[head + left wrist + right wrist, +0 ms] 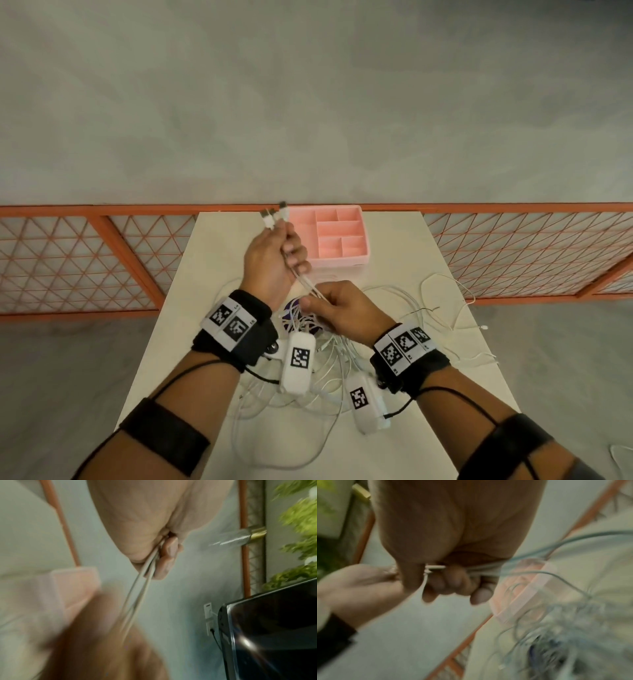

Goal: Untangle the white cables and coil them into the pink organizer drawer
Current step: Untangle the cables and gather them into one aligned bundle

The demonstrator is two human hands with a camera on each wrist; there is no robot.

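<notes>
Head view: a person's left hand (274, 255) is gripping a bundle of thin white cables (310, 286) in a closed fist above a pale rectangular table (212, 260), with three white plugs with metal tips (274, 214) sticking up out of the top of the fist. Just below it, the right hand (337, 308) is pinching the same strands between thumb and curled fingers, so that the cables are running taut between the two hands. Beneath the wrists, the remaining white cables are lying in a loose tangle (308, 387) on the tabletop, and single strands are trailing toward the table's right edge. A pink plastic organizer drawer (337, 262) with divided compartments is sitting at the table's far end, just beside the left hand, and its compartments are showing nothing inside. An orange metal mesh fence (85, 260) is running behind the table. Left wrist view, blurred: the left hand's fingers (169, 555) are curling round two pale strands (137, 586) that are stretching down and away. Right wrist view, also blurred: the right hand's fingers (458, 582) are closing round several strands, with the pink drawer (527, 592) showing behind them.
</notes>
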